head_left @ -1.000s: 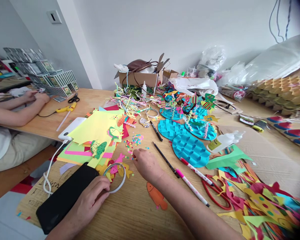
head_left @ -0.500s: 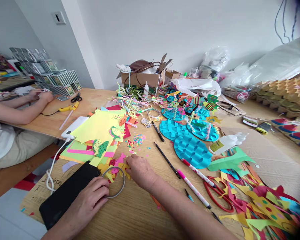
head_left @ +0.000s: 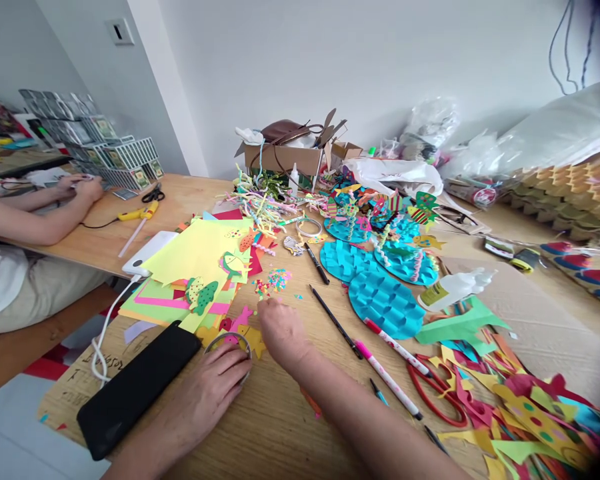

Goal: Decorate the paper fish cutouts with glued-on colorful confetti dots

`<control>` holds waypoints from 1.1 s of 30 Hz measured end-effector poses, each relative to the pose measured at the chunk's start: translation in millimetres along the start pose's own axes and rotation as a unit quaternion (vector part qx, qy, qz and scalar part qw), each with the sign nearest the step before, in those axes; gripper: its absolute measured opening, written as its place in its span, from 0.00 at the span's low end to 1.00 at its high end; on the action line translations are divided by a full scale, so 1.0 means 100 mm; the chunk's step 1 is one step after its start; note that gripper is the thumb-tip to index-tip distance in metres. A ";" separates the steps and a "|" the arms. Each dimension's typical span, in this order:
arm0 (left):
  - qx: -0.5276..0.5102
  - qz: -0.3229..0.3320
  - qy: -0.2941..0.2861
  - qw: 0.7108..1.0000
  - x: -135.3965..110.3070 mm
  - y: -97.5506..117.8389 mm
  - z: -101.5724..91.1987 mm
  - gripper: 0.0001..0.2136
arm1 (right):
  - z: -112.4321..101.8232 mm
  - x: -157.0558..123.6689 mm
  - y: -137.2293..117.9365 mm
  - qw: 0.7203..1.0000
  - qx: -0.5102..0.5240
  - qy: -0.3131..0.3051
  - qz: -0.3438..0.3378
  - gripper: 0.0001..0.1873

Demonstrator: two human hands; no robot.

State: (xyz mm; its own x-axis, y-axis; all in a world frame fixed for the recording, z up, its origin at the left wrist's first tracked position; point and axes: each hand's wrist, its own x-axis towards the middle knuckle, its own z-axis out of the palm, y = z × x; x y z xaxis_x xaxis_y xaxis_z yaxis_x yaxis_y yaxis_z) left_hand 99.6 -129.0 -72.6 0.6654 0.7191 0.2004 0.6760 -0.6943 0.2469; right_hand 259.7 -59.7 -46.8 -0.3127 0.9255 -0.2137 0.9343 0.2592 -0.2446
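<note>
My left hand (head_left: pixel 217 383) lies over a thin grey ring, which looks like a roll of tape (head_left: pixel 221 339). Its fingers are together and bent over the ring's right side; the thumb is hidden. Just right of it, my right hand (head_left: pixel 280 328) is closed low over the table, and whatever its fingertips pinch is hidden. Pink and yellow paper fish (head_left: pixel 254 341) lie beside and under the ring. Beyond my right hand is a small pile of coloured paper bits (head_left: pixel 276 280). Two green paper fish (head_left: pixel 203 295) rest on the stacked coloured paper (head_left: pixel 195 247).
A black phone (head_left: pixel 140 387) and a white power bank (head_left: pixel 150 253) lie left. Pens, a black pencil (head_left: pixel 335 321), red scissors (head_left: pixel 437 393) and paper scraps lie right, near blue textured discs (head_left: pixel 385 303). Another person's hands (head_left: pixel 83 187) work at the far left by a glue gun (head_left: pixel 140 213).
My left hand has moved right and now covers much of the ring. My right hand has shifted slightly right and its fingers have drawn back from the yellow paper fish.
</note>
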 end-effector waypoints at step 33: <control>-0.028 -0.070 0.048 0.996 -0.08 -0.10 -0.08 0.12 | 0.04 -0.06 -0.10 0.998 0.025 -0.010 -0.052 0.14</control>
State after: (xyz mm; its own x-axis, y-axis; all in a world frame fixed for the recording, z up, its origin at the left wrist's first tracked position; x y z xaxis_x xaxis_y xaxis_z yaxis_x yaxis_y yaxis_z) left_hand 85.4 -127.3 -69.1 0.5313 0.8097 0.2493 0.7394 -0.5868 0.3300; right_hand 251.1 -68.8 -47.3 -0.4122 0.8882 -0.2029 0.8865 0.3396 -0.3143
